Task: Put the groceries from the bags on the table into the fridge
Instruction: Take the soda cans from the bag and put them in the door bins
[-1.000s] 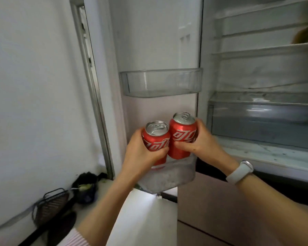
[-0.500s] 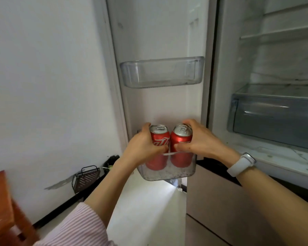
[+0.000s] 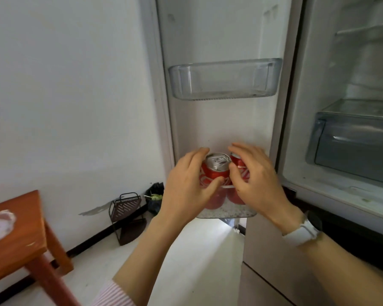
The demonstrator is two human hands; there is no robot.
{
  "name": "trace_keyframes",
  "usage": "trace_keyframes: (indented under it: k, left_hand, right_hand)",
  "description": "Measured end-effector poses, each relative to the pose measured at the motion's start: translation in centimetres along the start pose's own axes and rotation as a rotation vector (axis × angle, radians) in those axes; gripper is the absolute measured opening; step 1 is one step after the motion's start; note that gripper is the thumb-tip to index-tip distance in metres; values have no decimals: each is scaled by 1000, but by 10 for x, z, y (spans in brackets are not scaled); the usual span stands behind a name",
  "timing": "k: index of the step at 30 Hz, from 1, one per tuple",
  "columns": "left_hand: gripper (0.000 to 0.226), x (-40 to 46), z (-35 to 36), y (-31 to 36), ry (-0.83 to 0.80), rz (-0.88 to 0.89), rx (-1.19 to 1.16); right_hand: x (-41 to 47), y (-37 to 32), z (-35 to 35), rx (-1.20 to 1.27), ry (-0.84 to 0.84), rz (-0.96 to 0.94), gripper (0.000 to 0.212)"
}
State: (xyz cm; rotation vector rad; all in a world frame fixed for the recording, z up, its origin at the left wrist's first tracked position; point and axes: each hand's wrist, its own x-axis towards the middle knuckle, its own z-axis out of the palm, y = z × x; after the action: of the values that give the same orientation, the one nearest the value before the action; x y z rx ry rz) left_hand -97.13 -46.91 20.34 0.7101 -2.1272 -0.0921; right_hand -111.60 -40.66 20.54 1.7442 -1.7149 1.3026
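while standing upright side by side in lower door bin (image 3: 228, 214), two red cans: left can (image 3: 216, 171) with silver top showing, right can (image 3: 239, 167) mostly hidden behind fingers. both cans touching or almost touching each other, bases down in the clear bin at bottom of open fridge door (image 3: 219, 36). left hand (image 3: 186, 186) curled round left can, thumb across its front, fingers at its far left side. right hand (image 3: 254, 180) loosely curled over right can, fingers arched above its top, thumb by its front; firm grip or just touching, cannot tell. white watch (image 3: 305, 230) on right wrist, striped pink sleeve (image 3: 113, 294) on left arm. above lower door bin, second clear door bin (image 3: 224, 81), nothing seen inside. right of lower door bin, fridge interior with clear drawer (image 3: 354, 149) and shelves higher up. left of lower door bin, white wall, dark wire rack (image 3: 126, 208) on floor against it, black bag (image 3: 154, 197) just beside rack. further left of lower door bin, corner of wooden table (image 3: 20, 235), blurred pale item on it.
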Motion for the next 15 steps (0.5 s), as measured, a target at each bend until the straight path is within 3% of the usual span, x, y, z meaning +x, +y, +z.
trace_keyframes:
  k: [4,9,12,15]
  left_hand:
    - [63,-18,-5,-16,30,-50,-30]
    - [48,-40,-21,-47,94,-5,79]
    - [40,-61,-45,-84,141,-16,222]
    - [38,-97,-83,-138,73,-78,428]
  right_hand:
    - [-12,-17,18,39,73,-74,35]
    - [-27,-42,26,10,208,-193,31]
    - [-38,-80,51,77,135,-298,31]
    - [-51,-122,104,162,-42,-300,32]
